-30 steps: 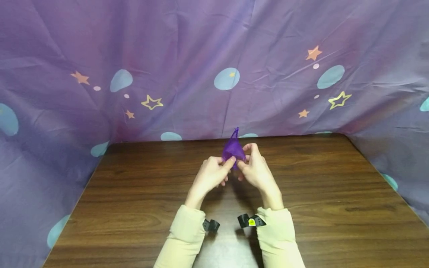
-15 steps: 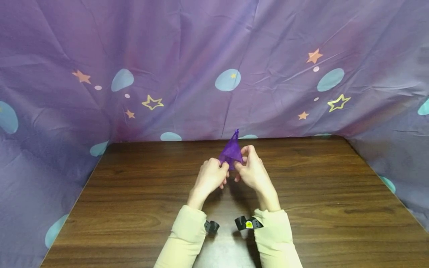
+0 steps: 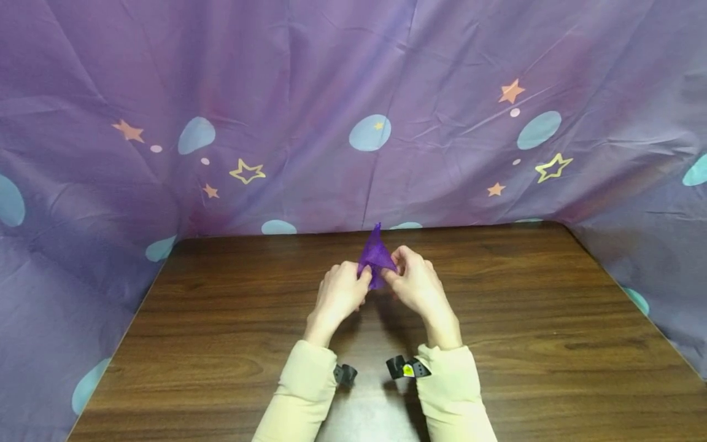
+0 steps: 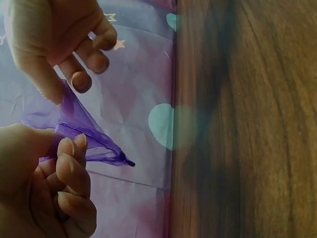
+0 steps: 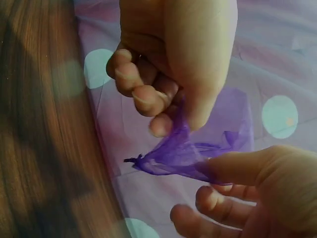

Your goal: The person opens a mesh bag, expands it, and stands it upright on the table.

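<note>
Both hands hold a small sheer purple pouch [image 3: 375, 253] above the far middle of the table. Its narrow end, tipped with a dark knot or cord, points away from the person. My left hand [image 3: 339, 291] pinches one side of the mesh between thumb and forefinger, the other fingers curled in. On the opposite side my right hand [image 3: 418, 285] holds the cloth, its thumb [image 5: 237, 166] laid over the fabric and the other fingers behind. In the right wrist view the pouch [image 5: 171, 153] is spread between the two hands, and part of it is hidden by fingers.
A brown wood-grain table [image 3: 530, 319] lies beneath the hands. Behind and at both sides hangs a purple curtain [image 3: 309, 92] with stars and blue ovals, meeting the table's far edge. Black wrist cameras [image 3: 347, 376] stick out from both pale sleeves [image 3: 450, 380].
The pouch has shifted slightly left and closer to the person, its tip lower in the head view. Both hands keep hold of it while their thumbs have drawn a little apart.
</note>
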`<state>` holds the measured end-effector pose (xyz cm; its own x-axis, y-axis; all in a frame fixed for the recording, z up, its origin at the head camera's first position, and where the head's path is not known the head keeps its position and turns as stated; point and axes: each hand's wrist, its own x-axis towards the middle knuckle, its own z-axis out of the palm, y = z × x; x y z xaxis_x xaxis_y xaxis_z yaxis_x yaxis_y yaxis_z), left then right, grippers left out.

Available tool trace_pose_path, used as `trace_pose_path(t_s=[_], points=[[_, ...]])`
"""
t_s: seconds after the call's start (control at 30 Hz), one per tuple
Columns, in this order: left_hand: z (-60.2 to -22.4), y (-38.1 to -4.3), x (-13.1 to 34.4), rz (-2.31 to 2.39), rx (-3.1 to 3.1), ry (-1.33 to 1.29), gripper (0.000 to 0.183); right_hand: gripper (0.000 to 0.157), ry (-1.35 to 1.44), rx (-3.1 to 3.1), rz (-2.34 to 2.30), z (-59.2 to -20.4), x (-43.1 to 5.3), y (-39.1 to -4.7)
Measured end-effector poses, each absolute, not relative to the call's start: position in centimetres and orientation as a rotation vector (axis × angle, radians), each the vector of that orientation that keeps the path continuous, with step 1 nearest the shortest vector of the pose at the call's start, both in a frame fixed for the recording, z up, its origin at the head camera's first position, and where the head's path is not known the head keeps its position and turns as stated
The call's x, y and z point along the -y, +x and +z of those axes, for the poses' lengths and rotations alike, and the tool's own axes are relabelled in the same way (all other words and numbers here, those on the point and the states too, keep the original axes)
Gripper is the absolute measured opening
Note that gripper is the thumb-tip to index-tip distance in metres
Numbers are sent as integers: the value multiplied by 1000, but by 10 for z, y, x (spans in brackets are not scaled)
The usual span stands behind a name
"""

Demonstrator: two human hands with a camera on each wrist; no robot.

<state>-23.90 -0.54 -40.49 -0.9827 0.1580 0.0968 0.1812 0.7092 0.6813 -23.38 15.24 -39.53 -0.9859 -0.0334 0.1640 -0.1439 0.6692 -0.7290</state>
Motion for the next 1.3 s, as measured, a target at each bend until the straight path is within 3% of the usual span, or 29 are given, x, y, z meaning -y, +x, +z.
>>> trace_pose_path(t_s=[0.13, 0.3, 0.6, 0.8, 1.1, 1.2, 1.3], points=[[-406, -238, 5, -1044, 2884, -321, 40, 10, 64, 2762, 1055, -392, -153, -232], [-409, -236, 9, -996, 2902, -332, 40, 14, 34, 2778, 1028, -394, -154, -231], [-409, -239, 13, -1114, 2872, -339, 40, 13, 62, 2611, 1403, -399, -160, -234], [-412, -241, 11, -1514, 2765, -475, 40, 14, 36, 2434, 1694, -396, -164, -237], [-414, -241, 0, -2368, 2596, -720, 57, 22, 51, 2175, 2062, -392, -166, -238], [-416, -242, -5, -2408, 2538, -676, 54, 20, 45, 2188, 2085, -391, -165, -238], [-416, -243, -7, -2252, 2544, -615, 48, 16, 23, 2318, 1821, -391, -165, -239]])
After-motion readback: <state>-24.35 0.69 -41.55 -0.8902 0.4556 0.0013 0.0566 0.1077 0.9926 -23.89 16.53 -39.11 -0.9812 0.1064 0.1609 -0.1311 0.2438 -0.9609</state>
